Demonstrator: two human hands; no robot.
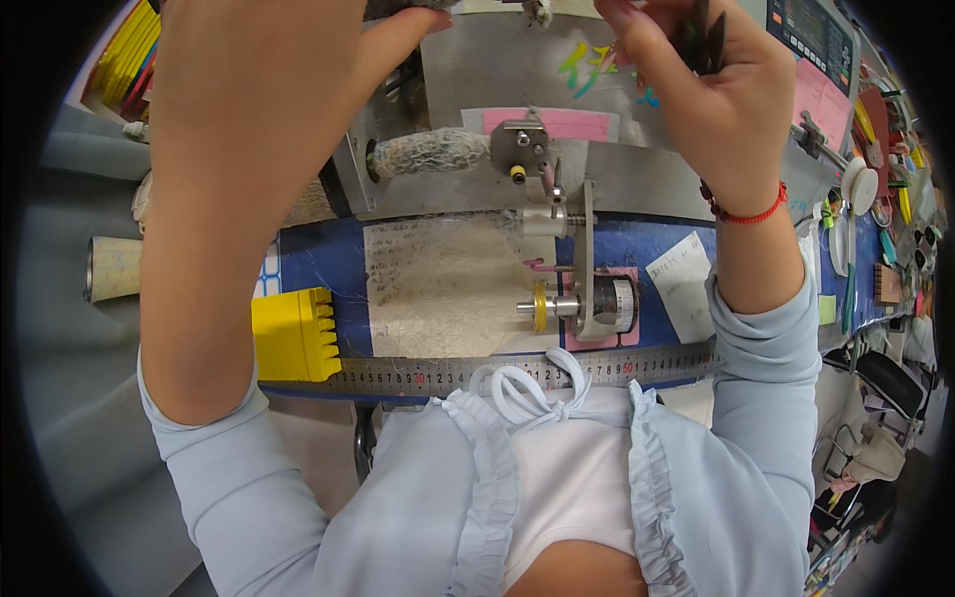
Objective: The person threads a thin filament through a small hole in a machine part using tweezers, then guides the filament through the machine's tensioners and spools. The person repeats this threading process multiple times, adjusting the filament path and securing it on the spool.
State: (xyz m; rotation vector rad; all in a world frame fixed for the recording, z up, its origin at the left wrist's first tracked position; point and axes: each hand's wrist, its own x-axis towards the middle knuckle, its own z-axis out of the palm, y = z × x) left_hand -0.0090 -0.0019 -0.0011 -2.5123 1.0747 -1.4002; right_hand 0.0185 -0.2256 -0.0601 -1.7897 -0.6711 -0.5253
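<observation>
My left hand (313, 82) reaches over the top left of the machine. Its thumb lies beside a grey fuzzy part (410, 6) at the top edge, and the fingertips are out of view. In my right hand (709, 112) is a dark metal hand tool with two pointed ends (705, 37), perhaps snips or tweezers. The right thumb and fingertips meet near the top edge, where any thread is too small to see. Between the hands are the machine's metal plate (492, 67), a fibre-wrapped roller (433, 151) and a dark metal bracket (520, 145).
Nearer me, a tensioner with a yellow ring (539, 307) stands on a metal arm (588, 261). A steel ruler (448, 375) runs along the table's front edge, with a yellow plastic block (295, 334) at its left. A control panel (809, 37) stands upper right, beside a cluttered bench.
</observation>
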